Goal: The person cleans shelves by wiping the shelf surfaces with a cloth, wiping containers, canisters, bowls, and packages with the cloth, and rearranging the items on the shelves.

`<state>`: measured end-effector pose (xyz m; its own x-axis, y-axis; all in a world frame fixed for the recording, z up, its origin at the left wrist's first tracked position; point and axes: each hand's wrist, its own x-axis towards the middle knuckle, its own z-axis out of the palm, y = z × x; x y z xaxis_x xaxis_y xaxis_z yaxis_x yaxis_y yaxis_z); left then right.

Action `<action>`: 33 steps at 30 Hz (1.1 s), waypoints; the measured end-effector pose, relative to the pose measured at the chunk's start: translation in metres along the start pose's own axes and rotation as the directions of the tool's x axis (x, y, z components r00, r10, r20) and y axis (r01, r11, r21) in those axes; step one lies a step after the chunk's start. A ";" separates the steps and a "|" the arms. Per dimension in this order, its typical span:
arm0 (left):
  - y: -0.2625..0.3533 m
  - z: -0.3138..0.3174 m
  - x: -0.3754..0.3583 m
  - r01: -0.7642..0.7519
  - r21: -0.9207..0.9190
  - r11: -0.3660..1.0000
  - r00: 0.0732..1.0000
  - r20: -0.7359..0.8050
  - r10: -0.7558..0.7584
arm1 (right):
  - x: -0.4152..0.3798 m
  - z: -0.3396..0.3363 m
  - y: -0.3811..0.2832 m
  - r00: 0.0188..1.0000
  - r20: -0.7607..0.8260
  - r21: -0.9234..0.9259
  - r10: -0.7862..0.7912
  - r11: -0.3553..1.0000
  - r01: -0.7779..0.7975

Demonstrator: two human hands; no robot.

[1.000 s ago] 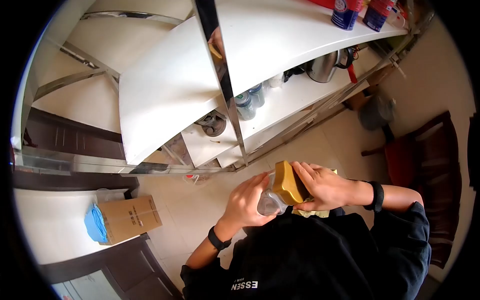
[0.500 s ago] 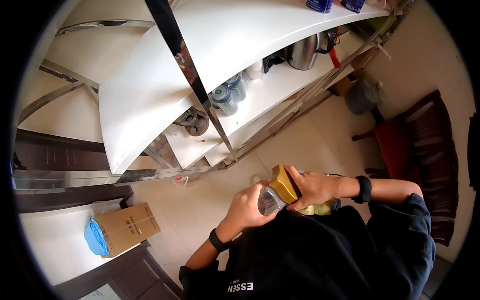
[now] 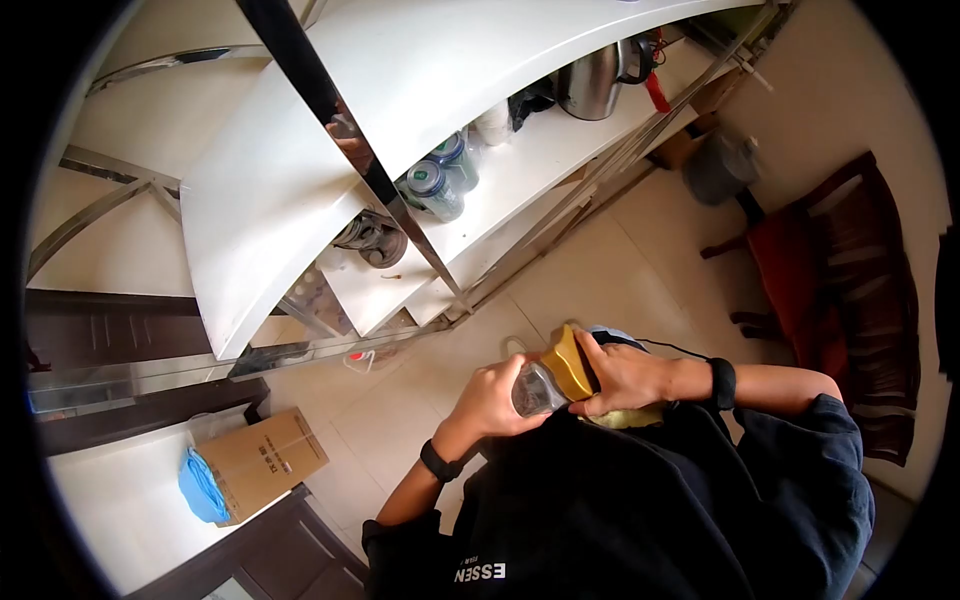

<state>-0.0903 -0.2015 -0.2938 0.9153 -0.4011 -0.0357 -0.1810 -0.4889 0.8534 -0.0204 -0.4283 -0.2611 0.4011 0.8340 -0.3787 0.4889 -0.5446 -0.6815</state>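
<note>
A clear jar (image 3: 537,391) is held in front of my black shirt, tilted on its side. My left hand (image 3: 492,396) wraps round its transparent body with the fingers closed. At the other end is a gold, wavy-edged lid (image 3: 567,362), and my right hand (image 3: 622,377) grips it between thumb and fingers. Lid and jar are right against each other; whether the thread is engaged cannot be seen. Below my right hand shows part of a pale yellow cloth-like thing (image 3: 628,416), mostly hidden by the hand and the shirt.
White shelves (image 3: 480,70) with chrome posts stand ahead, carrying glass jars (image 3: 435,190) and a steel kettle (image 3: 592,82). A dark wooden chair (image 3: 795,270) and a grey bucket (image 3: 720,168) are at right. At left sits a cardboard box (image 3: 268,463) with a blue bag.
The view has shifted slightly, so the shelves appear further left and higher. Both hands keep their hold on jar and lid, with only a slight shift.
</note>
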 end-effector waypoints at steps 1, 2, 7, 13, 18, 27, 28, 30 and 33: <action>-0.010 -0.001 -0.001 0.027 -0.067 0.997 0.999 0.045 -0.025 | 0.000 0.002 0.004 0.992 -0.042 -0.096 -0.117 0.989 0.112; -0.017 -0.001 -0.002 0.057 -0.131 0.990 0.995 0.089 -0.046 | 0.004 0.003 0.007 0.960 -0.127 -0.235 -0.249 0.948 0.215; -0.006 -0.011 0.006 0.029 -0.091 0.995 0.997 0.077 -0.022 | 0.009 -0.010 0.008 0.969 -0.112 -0.161 -0.221 0.966 0.202; 0.006 -0.021 -0.002 0.000 0.022 1.000 0.999 -0.046 0.001 | 0.018 -0.030 -0.001 0.935 -0.113 -0.252 -0.336 0.920 0.300; 0.012 -0.040 0.004 -0.124 0.052 0.991 0.986 -0.106 0.129 | 0.021 -0.064 -0.022 0.885 -0.083 -0.415 -0.458 0.823 0.387; 0.027 -0.060 0.002 -0.210 0.226 0.951 0.926 -0.267 0.267 | 0.021 -0.102 -0.053 0.817 -0.090 -0.536 -0.570 0.719 0.443; 0.028 -0.062 0.001 -0.216 0.250 0.944 0.918 -0.279 0.283 | 0.021 -0.106 -0.056 0.807 -0.094 -0.547 -0.583 0.708 0.447; 0.029 -0.062 0.002 -0.233 0.247 0.941 0.882 -0.354 0.311 | 0.018 -0.117 -0.063 0.817 -0.071 -0.593 -0.573 0.683 0.427; 0.033 -0.066 0.005 -0.233 0.168 0.958 0.851 -0.442 0.284 | 0.012 -0.135 -0.073 0.798 -0.105 -0.594 -0.593 0.681 0.428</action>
<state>-0.0674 -0.1682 -0.2317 0.8862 -0.1377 0.4424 -0.4470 -0.5051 0.7383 0.0532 -0.3907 -0.1318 0.1116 0.9796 0.1672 0.9648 -0.0665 -0.2544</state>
